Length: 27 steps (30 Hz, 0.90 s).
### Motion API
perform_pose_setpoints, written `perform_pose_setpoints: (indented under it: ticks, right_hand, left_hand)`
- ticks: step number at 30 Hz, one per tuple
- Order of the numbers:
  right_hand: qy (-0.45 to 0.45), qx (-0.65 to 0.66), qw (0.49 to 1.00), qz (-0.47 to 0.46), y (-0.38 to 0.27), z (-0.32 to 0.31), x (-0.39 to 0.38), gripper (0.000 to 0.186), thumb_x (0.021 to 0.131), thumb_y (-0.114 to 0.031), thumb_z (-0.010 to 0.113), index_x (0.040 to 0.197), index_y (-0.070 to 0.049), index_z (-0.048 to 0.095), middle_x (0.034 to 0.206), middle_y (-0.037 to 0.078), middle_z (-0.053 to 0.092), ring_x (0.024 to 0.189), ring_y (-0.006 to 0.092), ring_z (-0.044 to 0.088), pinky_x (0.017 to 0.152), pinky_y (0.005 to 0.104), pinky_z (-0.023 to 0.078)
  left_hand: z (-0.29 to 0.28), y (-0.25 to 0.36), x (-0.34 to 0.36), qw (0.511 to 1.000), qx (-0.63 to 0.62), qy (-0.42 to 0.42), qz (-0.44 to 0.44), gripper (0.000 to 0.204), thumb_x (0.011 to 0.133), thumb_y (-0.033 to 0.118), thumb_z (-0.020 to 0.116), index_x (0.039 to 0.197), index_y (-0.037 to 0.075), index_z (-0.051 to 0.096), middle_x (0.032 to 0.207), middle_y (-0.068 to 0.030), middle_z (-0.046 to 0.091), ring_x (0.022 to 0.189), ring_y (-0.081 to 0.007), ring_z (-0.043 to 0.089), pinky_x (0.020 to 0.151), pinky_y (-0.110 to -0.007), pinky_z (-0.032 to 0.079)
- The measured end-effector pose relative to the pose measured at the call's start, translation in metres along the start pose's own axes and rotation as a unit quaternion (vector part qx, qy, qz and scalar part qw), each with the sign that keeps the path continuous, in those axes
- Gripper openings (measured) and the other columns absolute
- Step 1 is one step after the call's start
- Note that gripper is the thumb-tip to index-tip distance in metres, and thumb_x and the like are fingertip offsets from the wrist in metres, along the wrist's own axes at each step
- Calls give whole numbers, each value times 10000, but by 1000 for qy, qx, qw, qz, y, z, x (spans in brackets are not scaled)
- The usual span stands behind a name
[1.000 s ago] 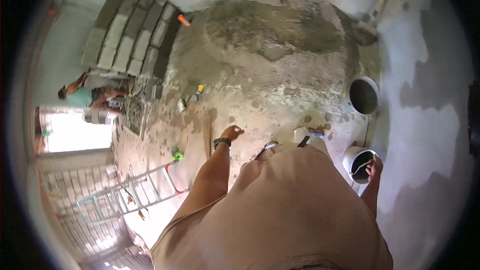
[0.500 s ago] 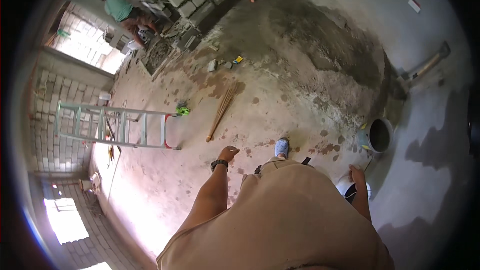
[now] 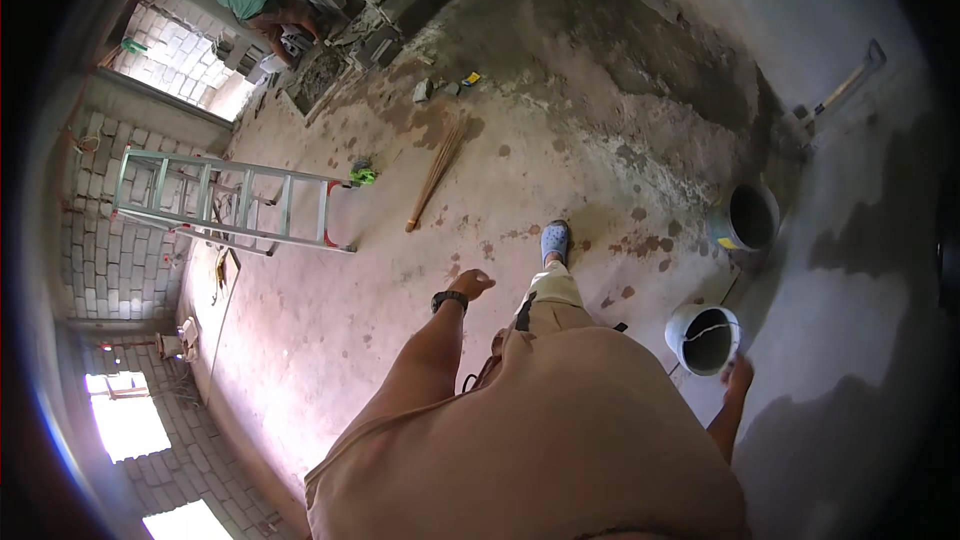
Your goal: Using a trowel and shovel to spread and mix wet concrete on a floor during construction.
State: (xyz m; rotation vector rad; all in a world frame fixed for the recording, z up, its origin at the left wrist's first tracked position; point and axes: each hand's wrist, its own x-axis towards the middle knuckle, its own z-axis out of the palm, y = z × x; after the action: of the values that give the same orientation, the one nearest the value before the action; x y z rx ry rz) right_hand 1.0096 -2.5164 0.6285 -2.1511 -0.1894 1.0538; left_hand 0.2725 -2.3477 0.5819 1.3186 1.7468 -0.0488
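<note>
The left hand (image 3: 474, 285) hangs free, fingers loosely curled. The right hand (image 3: 738, 376) is beside the white bucket (image 3: 676, 327); whether its fingers grasp, I cannot tell.

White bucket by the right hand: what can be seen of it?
The white bucket is round, open-topped and plastic-looking, with a thin pale handle across its mouth. Its inside looks grey; contents are unclear. It sits low at the person's right, mouth facing the camera. The right hand's grip is at its rim; contact with it, or with the floor, cannot be confirmed.
</note>
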Motion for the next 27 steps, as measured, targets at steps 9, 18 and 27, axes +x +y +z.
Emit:
perform_pose_setpoints:
  ticks: [9,18,27]
  right_hand:
    - [-93,43,980,173,205,-38,-127,182,949,-282,632,916,-123,548,608,-9,448,419,90,372,361,260,300]
    - [-80,6,985,150,111,9,-42,286,935,-349,651,1080,-102,632,764,25,615,558,133,552,478,305,465]
    - [98,104,972,186,-38,-38,71,320,948,-386,605,1143,-133,616,792,13,580,522,115,485,479,287,428]
  left_hand:
    - [33,92,6,991,87,-84,54,544,863,485,717,1234,91,666,1136,-210,709,1073,-296,677,929,-400,516]
    - [39,192,85,986,101,-109,72,544,865,471,706,1215,56,669,1195,-189,694,1145,-300,656,977,-406,505]
    - [46,298,223,968,151,-190,68,491,850,487,721,1186,129,691,1154,-199,704,1138,-329,651,965,-427,503]
